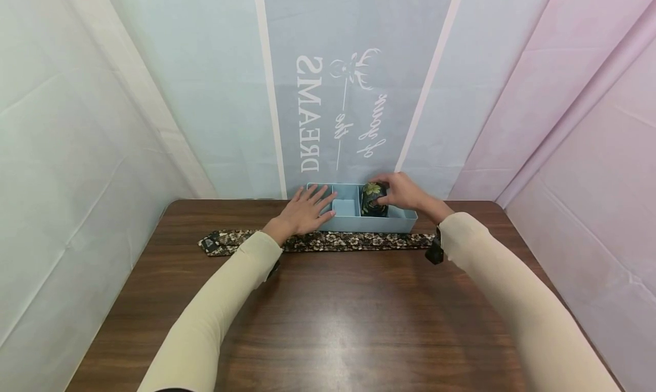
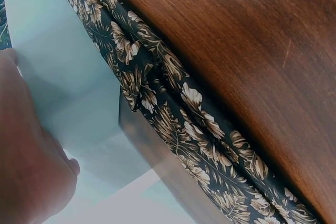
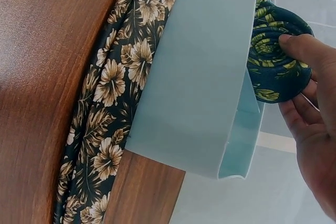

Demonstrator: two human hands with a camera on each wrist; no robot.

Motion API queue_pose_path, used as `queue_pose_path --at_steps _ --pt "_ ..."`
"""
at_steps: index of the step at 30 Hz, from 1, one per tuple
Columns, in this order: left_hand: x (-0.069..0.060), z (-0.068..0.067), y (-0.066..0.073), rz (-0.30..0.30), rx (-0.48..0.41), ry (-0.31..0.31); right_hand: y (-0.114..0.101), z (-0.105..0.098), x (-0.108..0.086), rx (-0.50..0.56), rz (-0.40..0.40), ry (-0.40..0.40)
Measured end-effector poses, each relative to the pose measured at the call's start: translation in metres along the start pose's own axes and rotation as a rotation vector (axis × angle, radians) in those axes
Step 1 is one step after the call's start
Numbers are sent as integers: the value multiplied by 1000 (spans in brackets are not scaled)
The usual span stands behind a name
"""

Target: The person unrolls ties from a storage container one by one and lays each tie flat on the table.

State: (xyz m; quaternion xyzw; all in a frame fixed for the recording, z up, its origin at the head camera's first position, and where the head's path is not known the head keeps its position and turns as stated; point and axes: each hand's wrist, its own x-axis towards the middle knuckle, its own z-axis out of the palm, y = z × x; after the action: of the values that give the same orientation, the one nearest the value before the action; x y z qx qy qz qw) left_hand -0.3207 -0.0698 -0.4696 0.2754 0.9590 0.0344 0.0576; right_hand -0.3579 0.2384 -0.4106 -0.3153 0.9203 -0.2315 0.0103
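A light blue divided box stands at the far edge of the table. My right hand pinches a rolled dark green tie with a yellow-green leaf pattern, partly inside the right part of the box. In the right wrist view the thumb presses the coil of the rolled tie and the fingers lie behind it. My left hand rests with spread fingers over the box's left end. A long black tie with brown and cream flowers lies flat along the front of the box, passing under the left wrist.
The brown wooden table reaches toward the viewer. A pale cloth backdrop with mirrored lettering hangs right behind the box, and cloth walls close in both sides.
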Motion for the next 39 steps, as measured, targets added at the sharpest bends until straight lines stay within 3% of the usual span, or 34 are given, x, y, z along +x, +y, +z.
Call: queue_pose_path --at_steps 15,23,32,39 --pt "3 0 0 17 9 1 -4 -14 -1 -2 -66 62" --pt "5 2 -2 1 9 -4 -12 -21 -4 12 -71 53" --pt "-4 -6 3 21 -10 21 -19 -21 -10 15 -95 36" --pt "-6 -4 2 26 -7 23 -26 -23 -17 -1 -121 39"
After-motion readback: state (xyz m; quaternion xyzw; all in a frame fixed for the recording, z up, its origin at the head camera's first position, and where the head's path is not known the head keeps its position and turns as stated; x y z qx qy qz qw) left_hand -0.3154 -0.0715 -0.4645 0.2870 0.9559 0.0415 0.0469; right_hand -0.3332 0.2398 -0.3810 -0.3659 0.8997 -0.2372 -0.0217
